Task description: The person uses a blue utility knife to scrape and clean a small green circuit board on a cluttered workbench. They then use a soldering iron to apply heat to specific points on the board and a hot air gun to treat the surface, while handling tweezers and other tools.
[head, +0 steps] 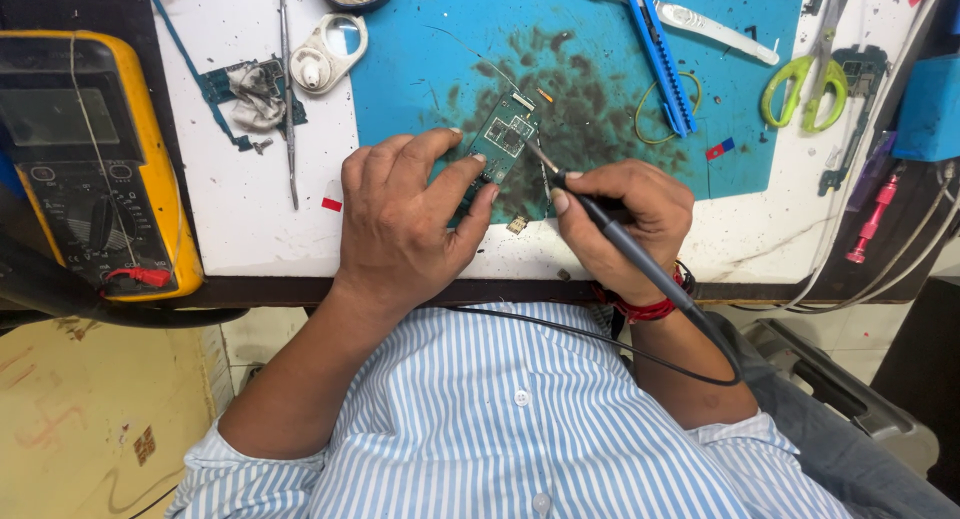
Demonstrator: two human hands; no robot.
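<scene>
Head view: left hand point(405, 214) pins the green circuit board point(503, 139) flat on the blue mat point(600, 39) of the table point(250, 219), steadying it. Right hand point(630, 219) grips the black soldering iron point(600, 219) pen-style, tip touching the board's edge.

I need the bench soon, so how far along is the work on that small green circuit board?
Looks done: tools lie out and the blue work mat is scorched dark around the small green circuit board. In hand: the left hand pins the board while the right hand holds a black corded soldering iron, tip at the board's edge. Left: a small loose component lies beside the board; I cannot tell how many joints remain.
</scene>
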